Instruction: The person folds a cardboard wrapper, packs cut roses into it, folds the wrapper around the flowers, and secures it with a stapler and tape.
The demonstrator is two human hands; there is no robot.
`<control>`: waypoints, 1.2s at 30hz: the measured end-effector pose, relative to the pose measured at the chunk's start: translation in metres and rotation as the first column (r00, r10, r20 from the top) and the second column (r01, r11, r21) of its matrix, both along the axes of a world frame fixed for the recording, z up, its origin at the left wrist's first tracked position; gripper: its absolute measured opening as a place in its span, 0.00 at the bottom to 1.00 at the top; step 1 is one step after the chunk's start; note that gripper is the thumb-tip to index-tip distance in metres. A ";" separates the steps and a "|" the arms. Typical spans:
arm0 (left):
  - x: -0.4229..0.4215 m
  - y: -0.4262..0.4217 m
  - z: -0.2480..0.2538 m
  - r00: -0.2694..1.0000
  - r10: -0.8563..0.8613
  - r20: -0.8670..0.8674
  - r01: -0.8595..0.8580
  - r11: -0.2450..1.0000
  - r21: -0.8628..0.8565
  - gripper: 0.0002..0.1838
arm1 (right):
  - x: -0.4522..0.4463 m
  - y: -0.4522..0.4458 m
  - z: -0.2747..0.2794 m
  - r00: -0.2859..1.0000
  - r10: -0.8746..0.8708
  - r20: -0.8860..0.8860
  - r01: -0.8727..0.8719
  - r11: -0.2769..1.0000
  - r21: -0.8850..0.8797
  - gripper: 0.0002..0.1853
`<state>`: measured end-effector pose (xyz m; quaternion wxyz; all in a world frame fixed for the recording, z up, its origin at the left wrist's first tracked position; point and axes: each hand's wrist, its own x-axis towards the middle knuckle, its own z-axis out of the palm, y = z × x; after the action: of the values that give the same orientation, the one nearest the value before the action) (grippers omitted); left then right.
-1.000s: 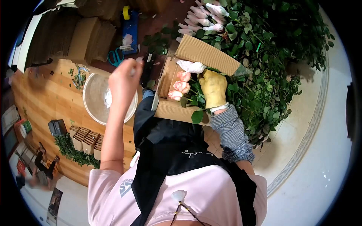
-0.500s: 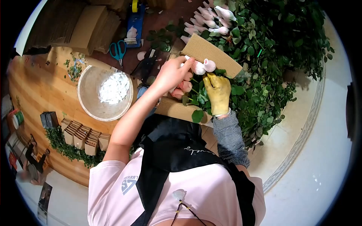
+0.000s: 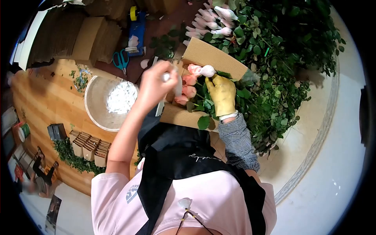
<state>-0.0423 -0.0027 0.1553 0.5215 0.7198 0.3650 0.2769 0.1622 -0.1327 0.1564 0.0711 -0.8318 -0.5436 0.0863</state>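
Observation:
My bare left hand, slightly blurred, is closed around a white foam net sleeve, left of the cardboard. My right hand, in a yellow glove, is closed at the neck of a rose; its bud is wrapped in a white foam net. The stem is mostly hidden by the glove. Just left of that bud lie several bare pink roses, their heads on a folded piece of corrugated cardboard. Green leaves spread beneath the glove.
A white bucket holds many white foam nets. Teal scissors and a blue tape dispenser lie at the back. More netted roses and piled foliage are on the right. Cardboard stacks stand back left.
My left hand has pulled away from the buds to the left, taking a foam net. One of the two netted buds now shows bare pink petals. My right hand stays nearly in place.

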 end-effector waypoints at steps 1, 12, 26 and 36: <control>0.013 -0.006 0.004 0.996 -0.062 -0.060 0.053 0.988 -0.144 0.10 | -0.001 0.000 0.001 1.000 0.003 -0.016 -0.003 1.000 0.012 0.10; 0.028 -0.022 0.007 0.982 0.140 -0.130 -0.158 0.977 -0.142 0.09 | 0.005 -0.001 0.005 0.979 -0.112 -0.172 0.104 0.993 -0.057 0.11; -0.157 -0.001 -0.076 0.916 0.148 -0.374 -0.238 0.949 -0.208 0.19 | -0.033 -0.033 0.063 0.966 0.138 -0.218 -0.112 0.986 0.126 0.11; -0.013 -0.017 0.007 0.965 -0.105 -0.238 0.144 0.978 0.154 0.10 | -0.054 -0.031 0.005 0.917 0.362 0.164 -0.345 0.930 -0.127 0.15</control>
<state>-0.0551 -0.0195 0.1627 0.4292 0.8103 0.3517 0.1887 0.1080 -0.1637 0.1612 -0.0361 -0.7266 -0.6845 0.0460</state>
